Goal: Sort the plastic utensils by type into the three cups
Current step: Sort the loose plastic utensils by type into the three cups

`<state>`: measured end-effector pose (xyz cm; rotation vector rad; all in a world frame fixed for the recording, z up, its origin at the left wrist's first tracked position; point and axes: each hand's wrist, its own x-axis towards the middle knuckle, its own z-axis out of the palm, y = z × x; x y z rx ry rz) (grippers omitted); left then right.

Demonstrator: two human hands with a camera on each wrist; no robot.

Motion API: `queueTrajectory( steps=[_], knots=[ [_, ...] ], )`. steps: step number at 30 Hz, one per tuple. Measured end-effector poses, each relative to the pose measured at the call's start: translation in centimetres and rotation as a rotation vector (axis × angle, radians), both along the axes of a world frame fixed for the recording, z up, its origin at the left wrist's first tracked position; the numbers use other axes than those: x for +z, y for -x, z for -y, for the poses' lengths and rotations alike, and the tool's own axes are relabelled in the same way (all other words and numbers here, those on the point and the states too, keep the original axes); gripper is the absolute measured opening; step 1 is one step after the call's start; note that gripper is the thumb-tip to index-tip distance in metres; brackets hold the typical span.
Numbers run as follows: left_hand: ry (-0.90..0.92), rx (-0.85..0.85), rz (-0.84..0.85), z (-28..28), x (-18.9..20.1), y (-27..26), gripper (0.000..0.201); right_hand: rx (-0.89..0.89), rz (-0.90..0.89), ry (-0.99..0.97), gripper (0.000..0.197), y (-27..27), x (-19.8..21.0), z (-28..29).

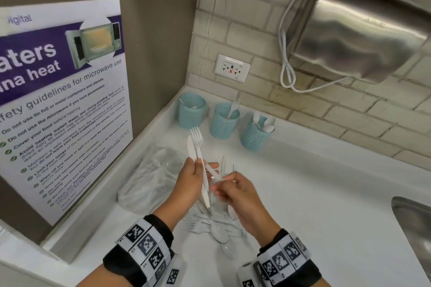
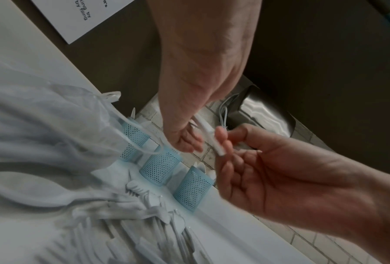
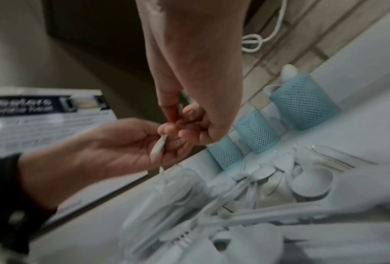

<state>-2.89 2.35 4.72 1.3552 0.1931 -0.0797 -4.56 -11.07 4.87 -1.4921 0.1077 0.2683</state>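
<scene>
Three blue mesh cups stand along the back wall: the left cup (image 1: pixel 191 112), the middle cup (image 1: pixel 224 123) with a fork in it, and the right cup (image 1: pixel 255 134) with spoons. My left hand (image 1: pixel 198 166) grips a white knife (image 1: pixel 190 147) and a white fork (image 1: pixel 197 135) together, both heads pointing up. My right hand (image 1: pixel 221 184) pinches the lower end of the fork's handle (image 2: pixel 214 141). The knife's handle (image 3: pixel 158 146) hangs below my left palm. A pile of loose white utensils (image 1: pixel 214 226) lies on the counter under both hands.
A crumpled clear plastic bag (image 1: pixel 151 175) lies left of the pile. A steel sink (image 1: pixel 412 228) opens at the right edge. A microwave poster (image 1: pixel 63 100) leans on the left wall. A socket (image 1: pixel 232 68) and a hand dryer (image 1: pixel 356 32) hang above the cups.
</scene>
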Motion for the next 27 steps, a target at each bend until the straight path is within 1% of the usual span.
queueTrajectory(
  steps=[2, 4, 5, 7, 10, 14, 16, 18, 21, 23, 25, 27],
  knots=[
    [-0.055, 0.031, 0.038, 0.0, 0.1, 0.1, 0.027, 0.162, -0.005, 0.151, 0.008, 0.4, -0.6, -0.3],
    [-0.105, 0.067, 0.052, 0.0, 0.2, 0.2, 0.026, 0.274, 0.014, 0.226, 0.016, 0.4, -0.5, -0.5],
    [-0.136, 0.077, 0.062, -0.1, 0.1, 0.1, 0.026, 0.286, 0.025, 0.246, 0.023, 0.1, -0.3, -0.5],
    [-0.193, 0.056, 0.091, -0.2, 0.0, 0.1, 0.022, 0.194, 0.04, 0.259, 0.034, -0.6, 0.2, -0.5],
    [-0.221, -0.063, 0.145, -0.3, 0.0, 0.4, 0.019, 0.035, 0.08, 0.245, 0.034, -1.9, 1.3, -0.4],
    [-0.272, -0.214, 0.218, -0.2, 0.2, 0.6, 0.016, -0.021, 0.13, 0.202, 0.04, -3.5, 2.5, 0.0],
    [-0.297, -0.247, 0.233, -0.3, 0.2, 0.6, 0.017, -0.028, 0.127, 0.187, 0.034, -4.0, 2.8, 0.2],
    [-0.28, -0.265, 0.224, -0.5, 0.2, 0.6, 0.016, -0.006, 0.094, 0.161, 0.028, -4.3, 3.1, 0.5],
    [-0.264, -0.313, 0.225, -0.7, 0.2, 0.9, 0.016, 0.081, -0.024, 0.112, 0.025, -4.6, 3.4, 0.8],
    [-0.271, -0.361, 0.24, -0.7, 0.1, 1.1, 0.025, 0.135, -0.106, 0.064, 0.024, -4.8, 3.5, 0.9],
    [-0.275, -0.349, 0.22, -0.6, -0.1, 1.0, 0.029, 0.152, -0.114, 0.061, 0.024, -5.0, 3.5, 1.1],
    [-0.277, -0.283, 0.173, -0.6, -0.1, 0.8, 0.025, 0.139, -0.084, 0.07, 0.026, -5.3, 3.6, 1.4]
  ],
)
